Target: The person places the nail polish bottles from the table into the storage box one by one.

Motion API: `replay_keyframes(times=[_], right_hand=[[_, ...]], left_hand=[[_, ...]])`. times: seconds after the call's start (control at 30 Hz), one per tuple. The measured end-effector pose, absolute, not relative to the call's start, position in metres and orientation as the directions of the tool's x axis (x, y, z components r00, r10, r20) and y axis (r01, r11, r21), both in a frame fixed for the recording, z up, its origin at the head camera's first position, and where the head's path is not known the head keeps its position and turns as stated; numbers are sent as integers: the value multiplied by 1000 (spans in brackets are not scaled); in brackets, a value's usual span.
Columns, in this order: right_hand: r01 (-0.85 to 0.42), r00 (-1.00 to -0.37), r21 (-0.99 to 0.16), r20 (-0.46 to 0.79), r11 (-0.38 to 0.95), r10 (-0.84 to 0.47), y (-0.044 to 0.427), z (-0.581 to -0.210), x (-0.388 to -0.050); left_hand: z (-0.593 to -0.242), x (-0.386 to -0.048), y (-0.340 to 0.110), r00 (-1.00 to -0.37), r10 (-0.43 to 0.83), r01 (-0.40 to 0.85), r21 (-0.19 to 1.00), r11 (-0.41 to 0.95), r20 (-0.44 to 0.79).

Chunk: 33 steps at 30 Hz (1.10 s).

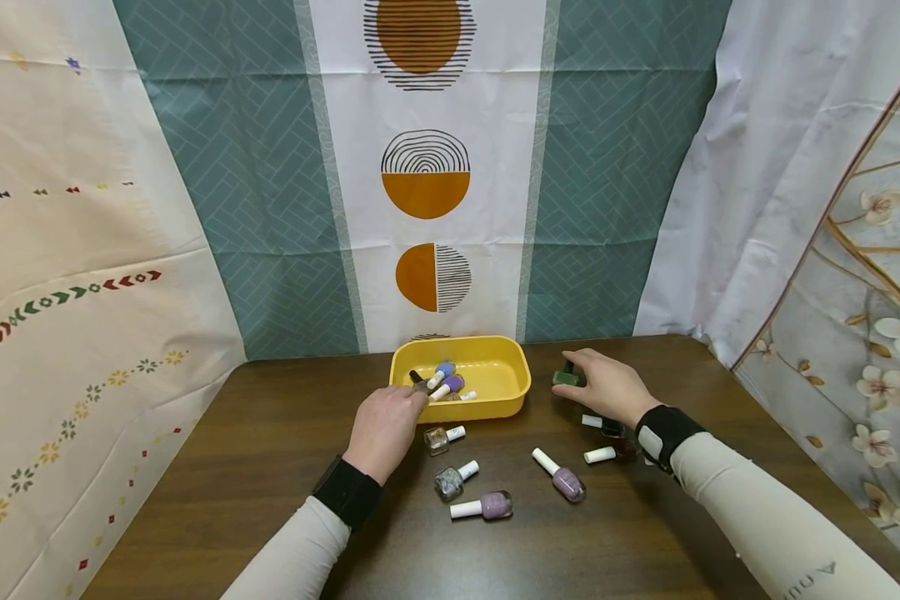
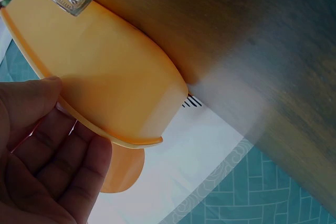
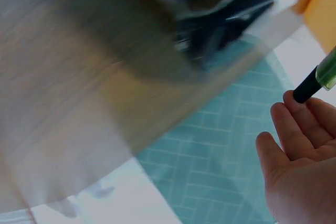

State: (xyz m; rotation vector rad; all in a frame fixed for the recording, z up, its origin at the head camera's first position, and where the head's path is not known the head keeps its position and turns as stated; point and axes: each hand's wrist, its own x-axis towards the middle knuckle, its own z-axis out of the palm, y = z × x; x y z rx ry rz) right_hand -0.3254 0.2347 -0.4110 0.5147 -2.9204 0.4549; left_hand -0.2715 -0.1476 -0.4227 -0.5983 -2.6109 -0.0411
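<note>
Head view: dark lettering on the pale right sleeve (image 1: 810, 579) seems to start with "A"; the rest is unclear. At least four nail-polish bottles (image 1: 453, 384) lie in a yellow rectangular plastic tray (image 1: 487, 410) on the dark brown wooden surface (image 1: 232, 467). Nearer lie six white-capped bottles: two mauve (image 1: 497, 504), two glittery, one near-black, one dark red. Right of the tray, the right hand (image 1: 607, 386) pinches a green glass bottle (image 1: 566, 379), black-capped, between thumb and fingers.

Left wrist view: the left hand's (image 2: 50, 150) thumb and fingers pinch the tray's rim.

Right wrist view: fingertips (image 3: 290, 97) touch the black cap.
</note>
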Motion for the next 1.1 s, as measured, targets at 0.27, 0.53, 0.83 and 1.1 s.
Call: replay_keyframes(times=[0.27, 0.53, 0.83, 1.1], right_hand=[[-434, -894, -286, 251, 854, -371, 204, -396, -318], [-456, -885, -310, 254, 834, -390, 179, -391, -318], [-495, -865, -281, 253, 822, -434, 153, -387, -322], [-495, -866, -243, 219, 834, -450, 137, -386, -326]], left_hand=[[-422, -271, -148, -809, 396, 414, -58, 908, 435], [-422, -270, -148, -808, 398, 415, -60, 908, 434], [-424, -271, -148, -786, 413, 424, -84, 902, 460], [-425, -272, -149, -776, 418, 430, -89, 899, 472]])
